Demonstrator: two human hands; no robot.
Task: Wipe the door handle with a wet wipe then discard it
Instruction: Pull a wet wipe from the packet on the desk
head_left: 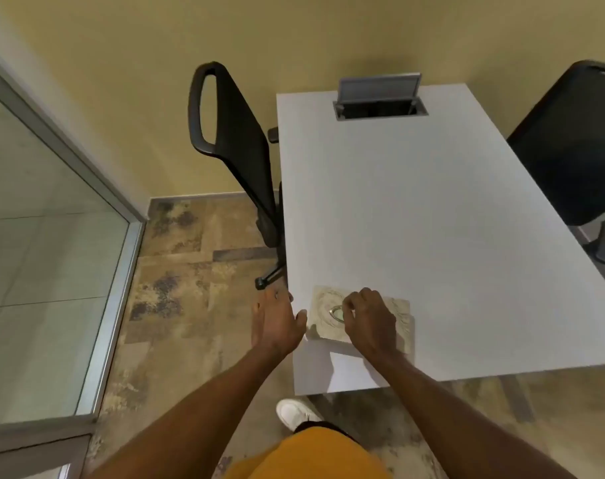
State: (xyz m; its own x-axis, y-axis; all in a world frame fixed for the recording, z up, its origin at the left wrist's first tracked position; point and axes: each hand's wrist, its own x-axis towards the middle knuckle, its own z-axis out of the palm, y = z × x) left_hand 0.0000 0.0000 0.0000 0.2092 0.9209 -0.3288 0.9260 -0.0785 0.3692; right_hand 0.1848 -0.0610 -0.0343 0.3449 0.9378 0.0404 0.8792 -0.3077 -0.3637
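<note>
Here, black chairs (239, 150) flank the table (415, 219) holding the wipe pack (403, 318).

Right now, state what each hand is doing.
Left hand: open, empty, beside the wet wipe pack at the table edge.
Right hand: fingers pinched at the pack's opening; whether they grip a wipe cannot be told.

No legible txt anywhere
</note>
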